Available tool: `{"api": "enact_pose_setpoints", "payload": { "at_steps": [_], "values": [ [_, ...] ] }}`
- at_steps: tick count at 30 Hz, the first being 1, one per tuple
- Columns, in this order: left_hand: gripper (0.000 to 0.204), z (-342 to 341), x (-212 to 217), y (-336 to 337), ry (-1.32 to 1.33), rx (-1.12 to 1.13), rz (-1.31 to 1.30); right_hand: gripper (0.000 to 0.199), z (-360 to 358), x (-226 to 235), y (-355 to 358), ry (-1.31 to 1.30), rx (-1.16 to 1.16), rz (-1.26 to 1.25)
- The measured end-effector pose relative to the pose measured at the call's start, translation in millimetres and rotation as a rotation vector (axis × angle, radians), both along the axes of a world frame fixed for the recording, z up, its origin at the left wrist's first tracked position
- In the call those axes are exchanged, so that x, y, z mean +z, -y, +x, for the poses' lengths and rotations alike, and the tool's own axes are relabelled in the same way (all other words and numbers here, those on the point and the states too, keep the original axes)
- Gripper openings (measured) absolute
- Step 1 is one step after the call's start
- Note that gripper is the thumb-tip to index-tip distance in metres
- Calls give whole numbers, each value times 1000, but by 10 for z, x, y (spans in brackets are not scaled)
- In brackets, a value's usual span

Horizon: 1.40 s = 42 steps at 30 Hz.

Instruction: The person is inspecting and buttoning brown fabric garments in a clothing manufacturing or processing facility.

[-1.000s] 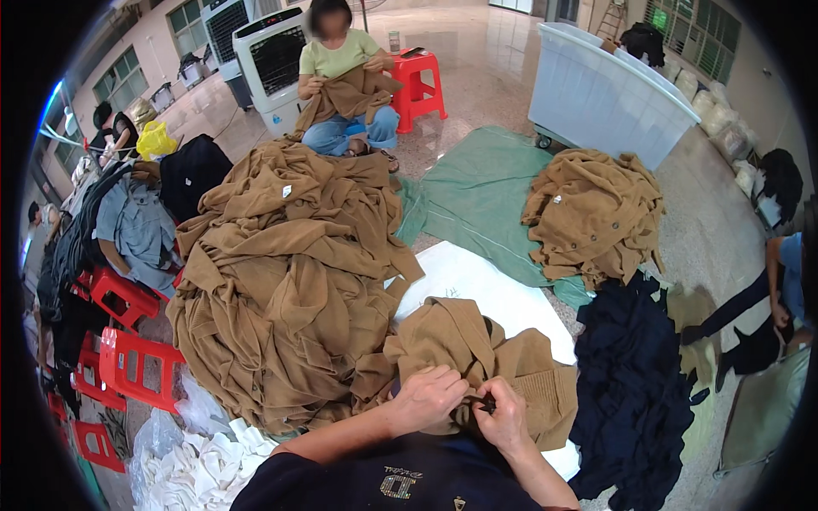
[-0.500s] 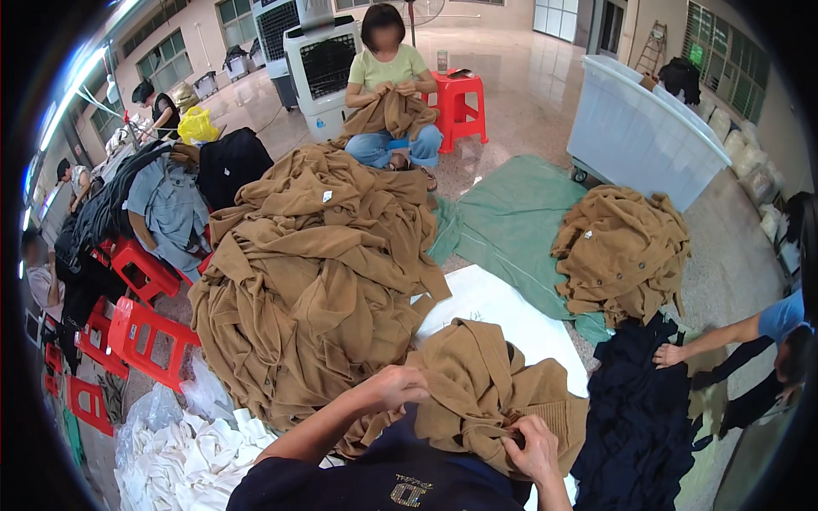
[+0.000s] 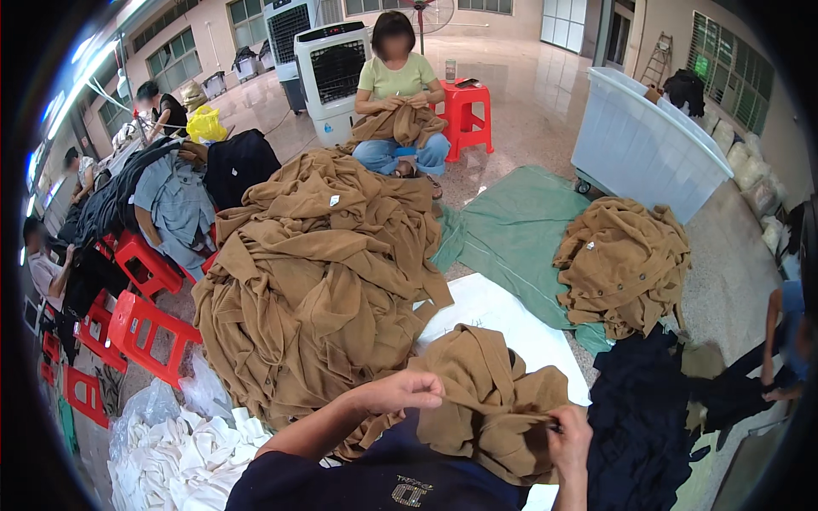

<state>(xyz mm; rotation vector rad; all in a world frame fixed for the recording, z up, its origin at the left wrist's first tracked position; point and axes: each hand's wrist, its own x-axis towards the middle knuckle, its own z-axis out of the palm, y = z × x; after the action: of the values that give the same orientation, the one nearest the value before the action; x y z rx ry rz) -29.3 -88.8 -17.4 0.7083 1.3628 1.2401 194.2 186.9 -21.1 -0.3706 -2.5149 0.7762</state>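
Note:
A brown knitted sweater (image 3: 486, 400) lies bunched over my lap. My left hand (image 3: 417, 389) is closed in a pinch at the sweater's left upper part. At its right edge, my right hand (image 3: 573, 436) has its fingers closed on the fabric. A small dark thing shows by the right fingertips, too small to name. Just beyond my left forearm rises a large heap of brown sweaters (image 3: 315, 281).
Dark navy garments (image 3: 639, 417) lie at the right, below a smaller pile of brown cardigans (image 3: 626, 264). White cloth pieces (image 3: 187, 460) fill the lower left. A co-worker (image 3: 399, 81) sits beyond the heap, near a red stool (image 3: 467, 119). A wheeled bin (image 3: 648, 145) stands far right.
My right hand has moved right and slightly up, drawing the sweater's edge out. The left hand has shifted slightly right. At the right, another person's arm has pulled back from the navy garments.

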Motion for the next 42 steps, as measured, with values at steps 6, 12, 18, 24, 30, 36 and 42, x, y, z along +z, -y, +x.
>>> {"api": "enact_pose_setpoints", "payload": {
  "at_steps": [6, 12, 18, 24, 30, 36, 42],
  "values": [
    [11, 221, 375, -324, -67, 85, 466, 31, -24, 593, 339, -572, 187, 247],
    [14, 497, 233, -635, 28, 113, 428, 39, -364, 316, 722, -374, 391, 141],
    [15, 406, 268, -546, -419, 88, 358, 31, -402, 138, 823, -344, 268, 150],
    [25, 360, 191, -445, -542, 63, 320, 27, -501, 30, 898, -297, 247, 29],
    [24, 370, 124, -396, -455, 68, 310, 24, -500, -6, 940, -296, 282, -22],
    [24, 403, 249, -398, -559, 9, 336, 40, -528, -65, 1007, -310, 149, -425],
    [23, 417, 214, -411, -630, -38, 401, 36, -439, -250, 916, -168, 213, -549]
  ]
}}
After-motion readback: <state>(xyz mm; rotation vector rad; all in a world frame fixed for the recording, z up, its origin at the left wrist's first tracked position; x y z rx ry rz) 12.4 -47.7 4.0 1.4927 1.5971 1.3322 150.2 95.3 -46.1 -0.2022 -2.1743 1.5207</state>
